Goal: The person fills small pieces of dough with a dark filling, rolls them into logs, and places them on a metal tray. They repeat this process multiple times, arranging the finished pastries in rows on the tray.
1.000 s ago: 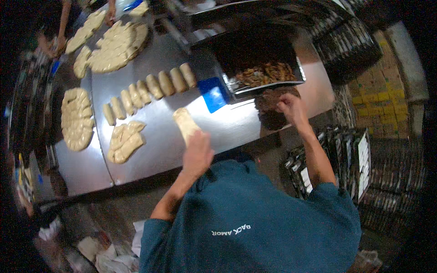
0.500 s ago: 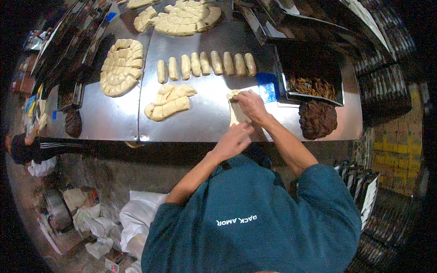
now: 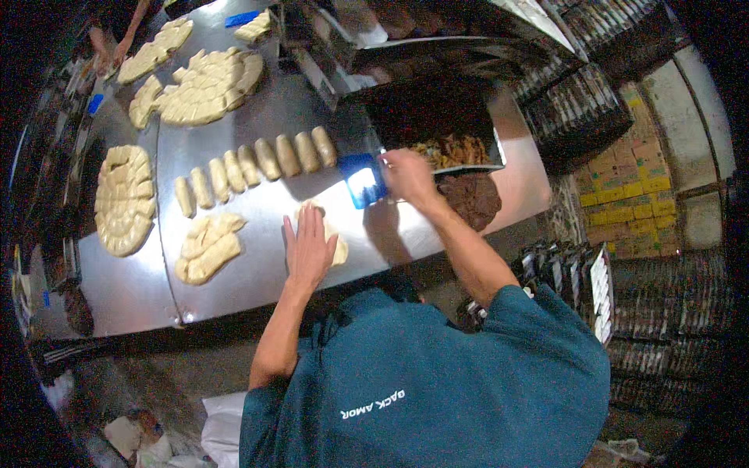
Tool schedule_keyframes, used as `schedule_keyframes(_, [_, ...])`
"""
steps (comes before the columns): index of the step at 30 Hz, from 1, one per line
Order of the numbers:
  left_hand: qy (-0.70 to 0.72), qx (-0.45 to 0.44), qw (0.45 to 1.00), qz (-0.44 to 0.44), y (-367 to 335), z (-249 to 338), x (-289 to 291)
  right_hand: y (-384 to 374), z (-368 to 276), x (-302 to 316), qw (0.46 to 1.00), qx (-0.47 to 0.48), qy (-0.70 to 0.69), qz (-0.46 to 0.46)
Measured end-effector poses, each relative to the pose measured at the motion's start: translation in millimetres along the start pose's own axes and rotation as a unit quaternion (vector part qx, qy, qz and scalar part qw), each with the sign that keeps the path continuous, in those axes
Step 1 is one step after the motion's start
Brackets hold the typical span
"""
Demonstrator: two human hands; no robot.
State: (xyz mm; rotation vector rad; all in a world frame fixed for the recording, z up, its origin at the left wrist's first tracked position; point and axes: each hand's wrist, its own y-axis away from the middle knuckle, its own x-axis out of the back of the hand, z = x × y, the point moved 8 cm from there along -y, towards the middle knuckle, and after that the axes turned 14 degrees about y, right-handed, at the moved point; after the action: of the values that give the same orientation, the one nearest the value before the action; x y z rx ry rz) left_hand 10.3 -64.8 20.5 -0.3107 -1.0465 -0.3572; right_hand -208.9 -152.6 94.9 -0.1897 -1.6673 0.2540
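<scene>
My left hand (image 3: 310, 248) lies flat with its fingers stretched over a flattened piece of pale dough (image 3: 341, 251), whose edges show past the fingertips and beside the palm. My right hand (image 3: 411, 179) is up by the near left corner of a dark metal tray (image 3: 477, 168) that holds a brownish shredded filling (image 3: 449, 152). Its fingers are curled and slightly blurred; what they hold, if anything, is hidden. Just left of that hand is a flat, shiny blue piece (image 3: 363, 181). A row of several rolled dough pieces (image 3: 268, 158) runs to the left.
A brown lump (image 3: 470, 201) sits by the table's near edge. Cut dough slabs (image 3: 125, 200) and a loose dough piece (image 3: 209, 248) lie on the metal table (image 3: 242, 292). Another person's hands (image 3: 109, 58) work at far left. Trays are stacked (image 3: 581, 109) at right.
My right hand has left the dough and moved right to the filling tray. My left hand now rests flat on the dough. The whole view has turned and shifted to the right.
</scene>
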Motion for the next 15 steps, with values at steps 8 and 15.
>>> schedule_keyframes(8, [0.001, 0.03, 0.998, -0.051, -8.0, 2.6, -16.6, -17.0, 120.4, -56.2, 0.96, -0.008, 0.16, -0.231])
schedule_keyframes(15, [0.112, 0.074, 0.989, -0.069, -4.9, -4.6, -5.1, -25.7, 100.7, -63.0, 0.968, 0.045, 0.122, -0.215])
